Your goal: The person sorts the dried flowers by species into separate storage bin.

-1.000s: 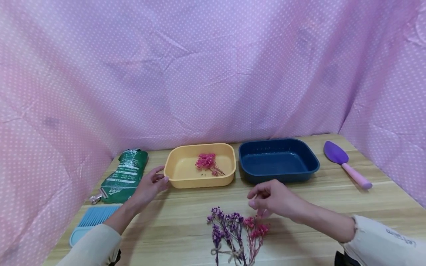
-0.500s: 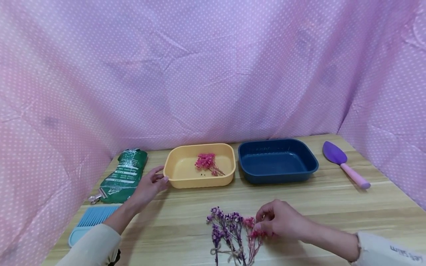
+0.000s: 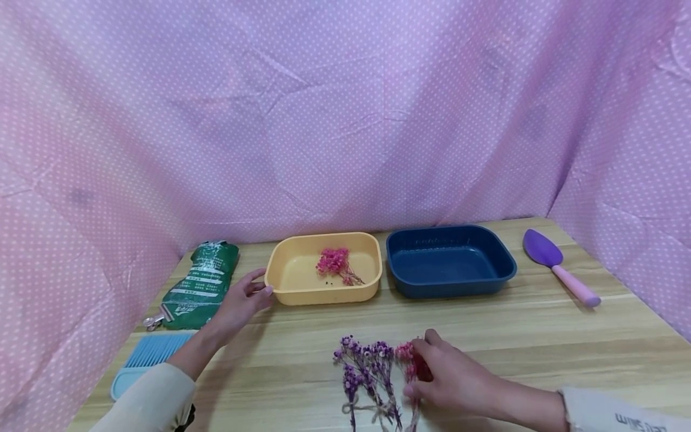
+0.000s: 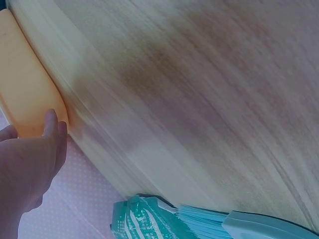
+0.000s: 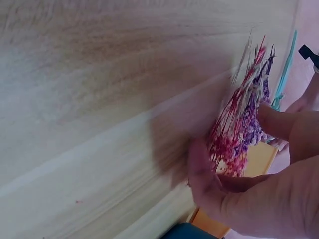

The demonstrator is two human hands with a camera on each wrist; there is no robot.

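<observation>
My left hand [image 3: 240, 305] holds the left front corner of a yellow tray [image 3: 324, 297], thumb at the rim and fingers at the side wall. Inside that tray lies a pink dried-flower sprig [image 3: 335, 262]. My right hand [image 3: 456, 378] bends around the pink dried flowers [image 3: 406, 354] of a bunch on the table, partly covering them. In the right wrist view its thumb and fingers stand apart on either side of the pink stems [image 5: 232, 117]. Purple dried flowers [image 3: 372, 366] lie just left of these, with twine [image 3: 384, 411] around their stems.
A dark blue tray [image 3: 453, 288] stands right of the yellow one. Farther right is a purple scoop [image 3: 544, 249] with a pink handle. At the left lie a green bag [image 3: 202, 285] with a metal clip [image 3: 153, 323] and a light blue brush [image 3: 151, 354]. Pink dotted cloth [image 3: 345, 120] hangs behind.
My right hand has come down and toward me from above the bunch to around the pink flowers, which have shifted slightly. The left hand stays at the yellow tray.
</observation>
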